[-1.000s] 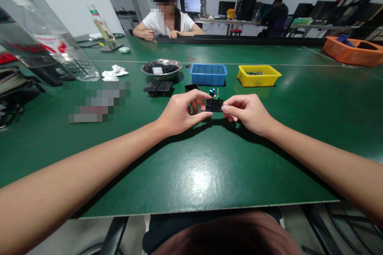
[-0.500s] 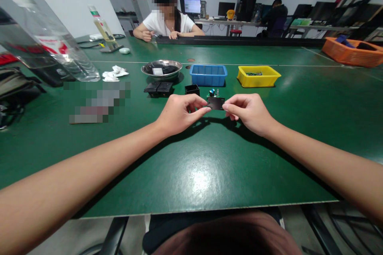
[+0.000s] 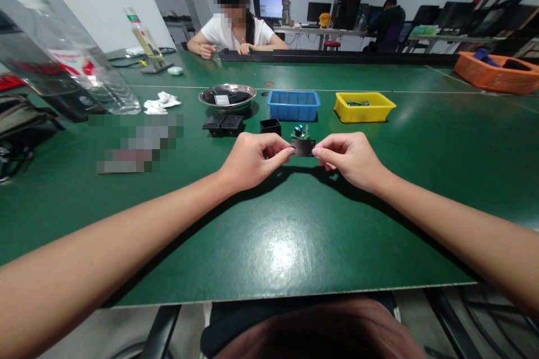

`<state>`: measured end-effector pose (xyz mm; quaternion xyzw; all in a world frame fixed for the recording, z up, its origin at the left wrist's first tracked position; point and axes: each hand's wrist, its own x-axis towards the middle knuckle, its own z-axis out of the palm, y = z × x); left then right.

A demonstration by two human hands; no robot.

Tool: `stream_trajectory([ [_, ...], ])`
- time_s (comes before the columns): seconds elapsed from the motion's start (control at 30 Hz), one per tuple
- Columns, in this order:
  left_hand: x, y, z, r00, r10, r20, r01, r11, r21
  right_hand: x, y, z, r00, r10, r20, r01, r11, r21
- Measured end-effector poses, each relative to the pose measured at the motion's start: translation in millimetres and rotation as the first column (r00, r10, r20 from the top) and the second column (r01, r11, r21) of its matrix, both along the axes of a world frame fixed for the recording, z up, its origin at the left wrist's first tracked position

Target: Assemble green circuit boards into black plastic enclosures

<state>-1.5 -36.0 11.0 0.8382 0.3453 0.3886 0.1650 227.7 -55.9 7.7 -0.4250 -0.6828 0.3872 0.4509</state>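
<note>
Between my two hands is a small black flat plate (image 3: 303, 148), held just above the green table. My left hand (image 3: 257, 160) pinches its left edge between thumb and fingers. At the right edge, my right hand (image 3: 351, 158) grips it the same way. A green circuit board (image 3: 300, 133) with upright components shows directly behind the plate; I cannot tell whether the two touch. A black open box (image 3: 270, 126) stands beyond my left fingers. Left of it lie black plastic housings (image 3: 223, 125).
Farther back are a metal bowl (image 3: 228, 105) of black parts, a blue bin (image 3: 293, 106) and a yellow bin (image 3: 364, 107) with small pieces. A water bottle (image 3: 84, 61) and crumpled tissue (image 3: 161, 103) are at left. An orange basket (image 3: 497, 76) is far right. A person (image 3: 236, 28) sits opposite.
The black plate has shifted and tilted very slightly between my fingers, and a little more of the circuit board shows behind it. Both hands keep their pinch in nearly the same place.
</note>
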Motion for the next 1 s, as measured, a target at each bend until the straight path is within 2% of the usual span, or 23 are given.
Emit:
stream_trajectory([
  [0.47,0.9,-0.9,-1.3,1.0,-0.017,-0.009,0.017,1.0,0.001,1.3,-2.2,-0.6,0.987,-0.056,0.149,0.037,0.991,0.125],
  [1.0,0.8,-0.9,0.2,1.0,-0.017,-0.005,0.017,1.0,-0.004,1.5,-2.0,-0.7,0.982,-0.069,0.178,0.045,0.99,0.137],
])
